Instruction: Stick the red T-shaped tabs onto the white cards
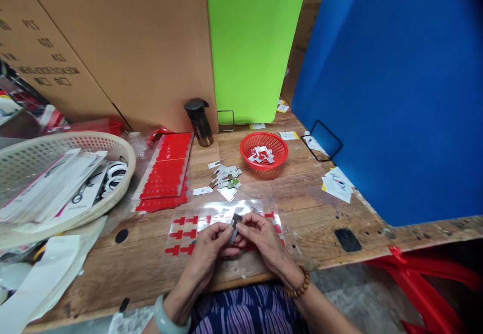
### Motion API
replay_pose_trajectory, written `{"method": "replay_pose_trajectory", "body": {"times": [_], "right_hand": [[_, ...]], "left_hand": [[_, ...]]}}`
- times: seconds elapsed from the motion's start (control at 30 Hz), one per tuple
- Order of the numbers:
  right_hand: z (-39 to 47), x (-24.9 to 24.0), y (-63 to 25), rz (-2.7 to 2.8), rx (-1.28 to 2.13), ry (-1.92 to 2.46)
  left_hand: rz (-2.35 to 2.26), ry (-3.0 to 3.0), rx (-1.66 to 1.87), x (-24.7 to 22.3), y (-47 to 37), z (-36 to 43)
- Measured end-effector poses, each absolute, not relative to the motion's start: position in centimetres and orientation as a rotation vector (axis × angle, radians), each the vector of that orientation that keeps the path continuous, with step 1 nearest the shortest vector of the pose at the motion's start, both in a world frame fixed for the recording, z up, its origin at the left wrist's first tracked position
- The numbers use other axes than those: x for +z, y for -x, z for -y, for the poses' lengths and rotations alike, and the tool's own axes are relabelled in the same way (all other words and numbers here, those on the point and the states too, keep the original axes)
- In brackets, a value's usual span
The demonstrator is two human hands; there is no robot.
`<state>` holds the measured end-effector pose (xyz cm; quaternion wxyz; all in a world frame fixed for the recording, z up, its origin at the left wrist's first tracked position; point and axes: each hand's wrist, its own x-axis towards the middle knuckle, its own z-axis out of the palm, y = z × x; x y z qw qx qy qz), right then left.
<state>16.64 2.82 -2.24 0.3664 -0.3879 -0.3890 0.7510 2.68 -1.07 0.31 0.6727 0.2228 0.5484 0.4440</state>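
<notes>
Near the table's front edge, my left hand (211, 246) and my right hand (262, 238) meet, both closed on a small dark grey piece (234, 227) between their fingertips. Under them lies a clear sheet (222, 208) with rows of red T-shaped stickers (176, 234), partly covered by my hands. Beyond the sheet is a loose pile of small metal-like and white tags (226, 177). To the right of that pile stands a red basket (264, 140) with red and white tags inside.
At the left sit a white oval basket (130, 173) of printed cards and stacked red sticker sheets (164, 173). A dark tumbler (199, 122) stands behind. Green (249, 47) and blue boards (396, 97) rise at the back and right. A red stool (422, 278) is low right.
</notes>
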Motion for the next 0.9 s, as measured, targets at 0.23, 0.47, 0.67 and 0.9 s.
{"method": "replay_pose_trajectory", "body": {"times": [0.23, 0.47, 0.67, 0.9], "right_hand": [[-2.0, -2.7, -19.3, 1.079, 2.085, 0.785], [-1.7, -2.5, -19.5, 1.110, 1.929, 0.824], [-2.1, -2.4, -22.0, 1.143, 1.776, 1.076], [-0.1, -2.2, -27.0, 1.646, 1.057, 1.561]], "left_hand": [[-0.945, -0.392, 0.785, 0.8, -2.0, 1.6], [-0.919, -0.222, 0.762, 0.6, -3.2, 1.1], [-0.988, -0.440, 0.781, 0.4, -4.4, -0.7], [-1.136, -0.640, 0.815, -1.8, -6.6, -2.6]]}}
